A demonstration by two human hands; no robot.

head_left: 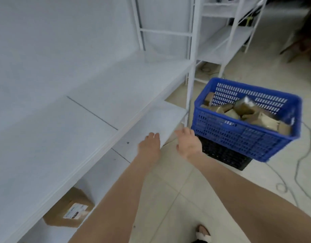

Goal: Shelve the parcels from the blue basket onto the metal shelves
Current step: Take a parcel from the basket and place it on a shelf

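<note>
A blue basket (242, 134) stands on a black crate (225, 155) at the right, with several brown parcels (246, 111) piled inside. One brown parcel with a white label (70, 209) lies on the lower metal shelf (151, 123) at the bottom left. The upper shelf board (81, 120) runs across the left. My left hand (149, 146) and my right hand (189, 142) reach forward side by side, between the shelf's edge and the basket, fingers relaxed and holding nothing.
A white shelf upright (191, 71) rises just left of the basket. A second white shelving unit (226, 37) stands behind. Grey cables (298, 165) trail over the tiled floor at the right. My sandalled foot (203, 233) shows at the bottom.
</note>
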